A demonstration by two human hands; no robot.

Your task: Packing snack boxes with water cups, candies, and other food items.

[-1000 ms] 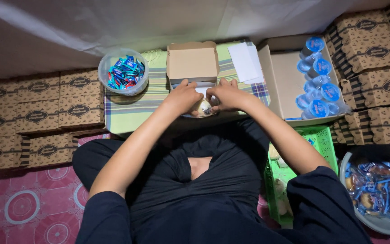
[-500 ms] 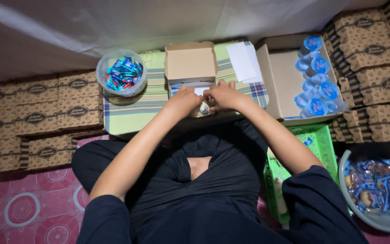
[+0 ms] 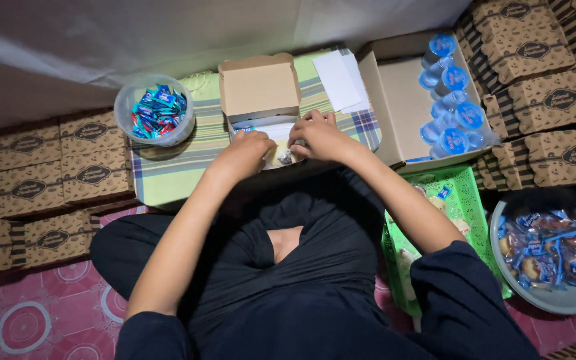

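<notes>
Landmark: the open snack box point(image 3: 261, 107) on the striped cloth point(image 3: 168, 173). Left of it stands a tub of blue sweets point(image 3: 156, 117). The left hand point(image 3: 251, 148) and right hand point(image 3: 318, 135), fingers curled, rest in the box's tray on its contents; their grip cannot be told. Right of the box, a carton holds water cups point(image 3: 449, 100).

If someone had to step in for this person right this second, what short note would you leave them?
Left hand: inside the open small cardboard box, on the items in it; whether its grip is closed cannot be told.
Right hand: also in the box, fingers bent over a small wrapped item; grip unclear.
Around: the box sits on a green plaid cloth. Clear tub of blue wrapped sweets to the left, large carton of sealed water cups to the right, bowl of wrapped cakes and green basket lower right, stacks of patterned closed boxes on both sides.
Done: the box holds some items.
Left: its lid is not yet closed.
</notes>
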